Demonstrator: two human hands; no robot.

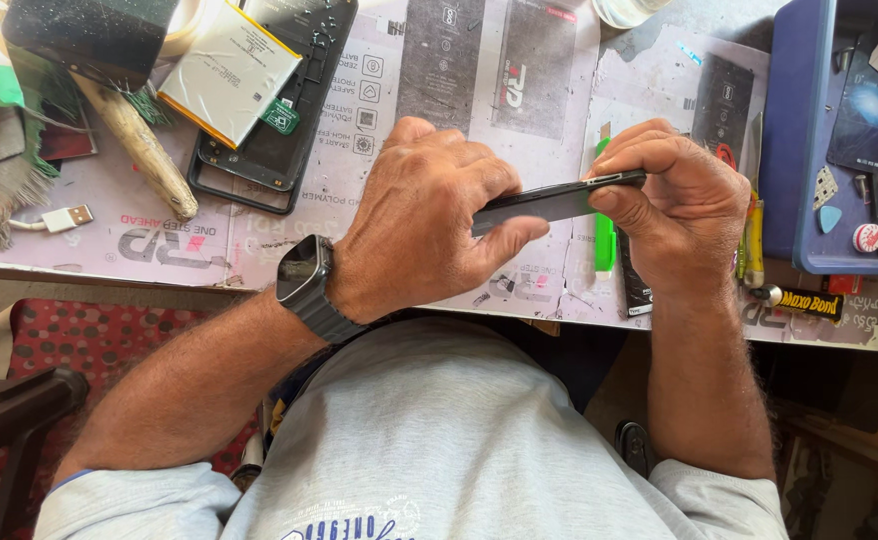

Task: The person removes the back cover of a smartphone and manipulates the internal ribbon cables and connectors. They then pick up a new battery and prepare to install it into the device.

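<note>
hands grip one dark phone [559,200] edge-up above the bench: left hand [429,215] clasps it, right hand [674,195] pinches its end

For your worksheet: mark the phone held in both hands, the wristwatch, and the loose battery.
phone [549,200], head view, on its dark side edge.
wristwatch [302,268], head view, on its screen.
battery [229,72], head view, on its pale face.

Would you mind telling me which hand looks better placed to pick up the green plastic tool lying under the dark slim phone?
Probably the right hand: the green plastic tool lies right beside its fingers, while the left hand grips the dark slim phone farther away and seems to carry most of it.
</note>
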